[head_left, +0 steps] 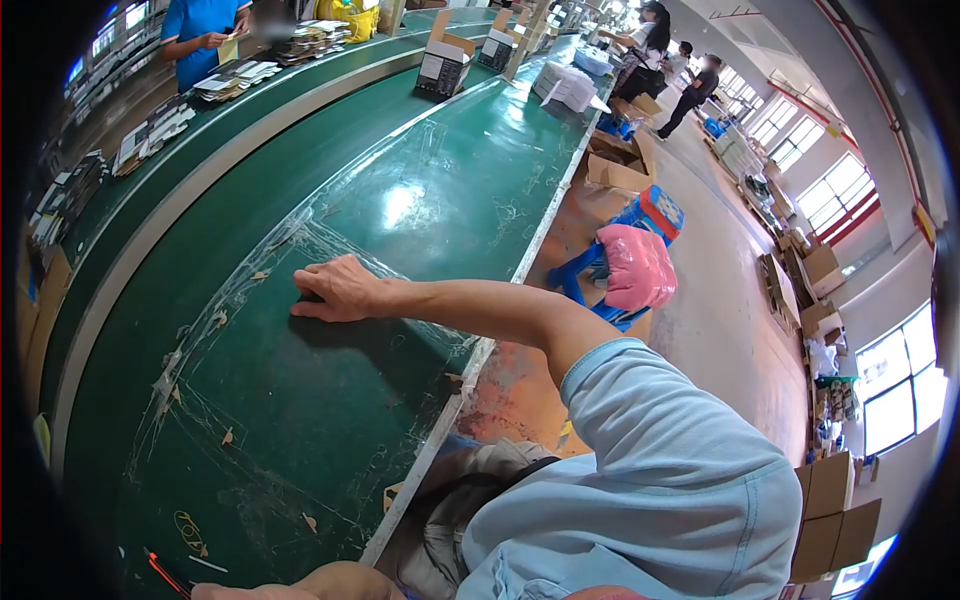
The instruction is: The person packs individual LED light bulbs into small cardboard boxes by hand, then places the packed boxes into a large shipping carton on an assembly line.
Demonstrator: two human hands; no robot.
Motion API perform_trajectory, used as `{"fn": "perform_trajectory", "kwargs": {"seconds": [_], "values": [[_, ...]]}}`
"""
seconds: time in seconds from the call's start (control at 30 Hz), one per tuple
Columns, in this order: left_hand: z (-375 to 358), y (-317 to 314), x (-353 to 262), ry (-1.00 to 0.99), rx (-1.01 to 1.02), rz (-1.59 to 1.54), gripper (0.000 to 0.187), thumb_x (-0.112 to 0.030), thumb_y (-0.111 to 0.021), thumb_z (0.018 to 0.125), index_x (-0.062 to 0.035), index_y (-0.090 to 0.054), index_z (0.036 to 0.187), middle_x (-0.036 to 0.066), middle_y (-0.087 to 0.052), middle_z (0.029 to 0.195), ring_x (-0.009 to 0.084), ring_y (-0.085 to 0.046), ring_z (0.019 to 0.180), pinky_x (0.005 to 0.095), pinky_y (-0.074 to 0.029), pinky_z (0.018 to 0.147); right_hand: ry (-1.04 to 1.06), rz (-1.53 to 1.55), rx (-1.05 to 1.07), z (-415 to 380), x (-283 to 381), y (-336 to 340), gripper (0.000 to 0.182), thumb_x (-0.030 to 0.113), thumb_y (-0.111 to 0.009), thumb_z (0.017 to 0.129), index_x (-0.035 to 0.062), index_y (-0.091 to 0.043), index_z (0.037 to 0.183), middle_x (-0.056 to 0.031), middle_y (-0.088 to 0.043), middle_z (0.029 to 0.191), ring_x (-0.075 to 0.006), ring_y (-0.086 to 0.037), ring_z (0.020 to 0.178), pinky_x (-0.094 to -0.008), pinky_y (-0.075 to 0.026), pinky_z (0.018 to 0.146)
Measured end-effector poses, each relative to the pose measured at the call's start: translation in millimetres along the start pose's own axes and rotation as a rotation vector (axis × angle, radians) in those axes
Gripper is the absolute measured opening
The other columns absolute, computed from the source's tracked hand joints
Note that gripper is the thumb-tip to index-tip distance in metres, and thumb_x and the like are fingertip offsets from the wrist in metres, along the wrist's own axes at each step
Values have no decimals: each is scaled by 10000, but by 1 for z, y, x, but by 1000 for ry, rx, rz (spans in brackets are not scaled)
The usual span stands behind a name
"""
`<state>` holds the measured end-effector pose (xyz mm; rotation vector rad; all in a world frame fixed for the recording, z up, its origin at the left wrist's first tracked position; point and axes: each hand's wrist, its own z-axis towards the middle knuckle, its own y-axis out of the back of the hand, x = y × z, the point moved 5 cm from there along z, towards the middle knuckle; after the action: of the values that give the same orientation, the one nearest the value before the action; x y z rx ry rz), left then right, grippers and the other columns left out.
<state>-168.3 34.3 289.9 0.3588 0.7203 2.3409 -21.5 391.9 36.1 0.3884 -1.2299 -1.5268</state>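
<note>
My right hand (340,288) rests on the green tabletop (400,240), its fingers curled and the thumb drawn in. Something small and dark shows between thumb and fingers, too hidden to name. At the bottom edge my left hand (300,585) is only partly in view, with its fingers cut off by the frame. Near it on the table lie a thin red and black item (165,574), a short white strip (208,564) and a yellow loop (187,527). Clear tape and small brown scraps stick to the surface around my right hand.
An open carton (443,68) and a white stack (568,86) stand farther up the table. A pink cushion (636,268) sits on a blue stool beside the edge. Across the belt, a person in a blue shirt (200,40) handles papers. Other people stand in the aisle.
</note>
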Motion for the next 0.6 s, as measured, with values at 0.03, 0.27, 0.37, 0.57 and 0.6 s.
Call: {"fn": "perform_trajectory", "kwargs": {"seconds": [0.03, 0.27, 0.37, 0.57, 0.6], "values": [[2, 0, 5, 84, 160, -794, 542, -108, -562, 1113, -298, -394, 1592, -31, -418, 1557, 245, -501, 1373, 413, -560, 1089, -15, -4, 17, 0, -1, -1, 438, 491, -726, 972, 89, -564, 903, -99, -670, 828, -372, -683, 745, -514, -497, 630], [30, -24, -13, 58, -223, -686, 574, -89, -650, 1064, -302, -407, 1538, -38, -485, 1380, 226, -564, 1275, 479, -583, 1042, -50, -2, 49, 2, -1, 0, 444, 501, -729, 965, 88, -580, 899, -91, -681, 835, -371, -691, 757, -512, -507, 647], [42, -28, -16, 118, -136, -636, 581, -92, -705, 1026, -286, -419, 1493, -32, -515, 1344, 235, -582, 1251, 514, -588, 1002, -52, -14, 48, 2, -2, -2, 445, 505, -729, 963, 90, -582, 896, -88, -681, 838, -370, -691, 759, -509, -505, 646], [43, -36, -14, 177, -252, -980, 243, -37, -752, 929, -145, -605, 1090, -15, -684, 902, 242, -740, 925, 491, -575, 909, -68, -3, 50, 2, 1, 0, 449, 509, -726, 963, 89, -586, 890, -89, -679, 841, -371, -691, 766, -510, -505, 650], [49, -40, -8, 52, -120, -1173, 190, -56, -765, 906, -133, -616, 993, -1, -700, 834, 256, -761, 862, 483, -579, 881, -66, -6, 47, 2, 1, 1, 449, 509, -726, 963, 89, -586, 890, -89, -679, 841, -371, -691, 766, -510, -505, 650]]}}
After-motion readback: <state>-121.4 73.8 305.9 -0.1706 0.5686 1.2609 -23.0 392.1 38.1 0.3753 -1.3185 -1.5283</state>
